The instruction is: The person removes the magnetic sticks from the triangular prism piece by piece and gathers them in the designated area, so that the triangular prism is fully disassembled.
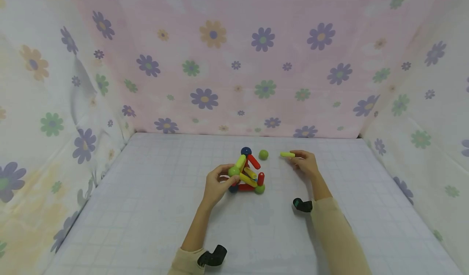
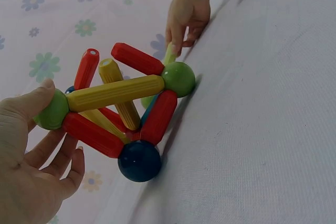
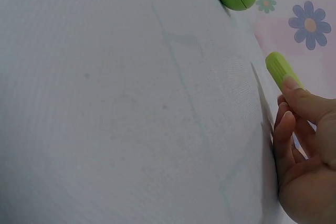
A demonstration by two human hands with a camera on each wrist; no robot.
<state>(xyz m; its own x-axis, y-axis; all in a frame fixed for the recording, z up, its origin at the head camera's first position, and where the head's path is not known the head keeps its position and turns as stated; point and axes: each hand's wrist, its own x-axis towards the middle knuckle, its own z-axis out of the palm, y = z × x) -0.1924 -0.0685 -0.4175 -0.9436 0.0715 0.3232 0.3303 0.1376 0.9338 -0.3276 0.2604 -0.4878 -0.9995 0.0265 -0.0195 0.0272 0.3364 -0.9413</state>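
In the head view a structure of coloured rods and balls stands on the table, made of red rods [image 1: 246, 187], yellow rods [image 1: 248, 180], green balls and dark blue balls [image 1: 246, 151]. My left hand [image 1: 216, 185] pinches the green ball [image 2: 53, 110] at the structure's left corner between thumb and fingers. Off to the right, my right hand [image 1: 306, 163] holds a light yellow-green rod [image 3: 282, 68] by one end, apart from the structure. A loose green ball [image 1: 263, 155] lies between the structure and that rod.
The table [image 1: 146, 210] is covered with a pale checked cloth. Flower-printed cloth [image 1: 234, 63] hangs behind it and on both sides. Black wrist devices [image 1: 213, 256] sit at both sleeves.
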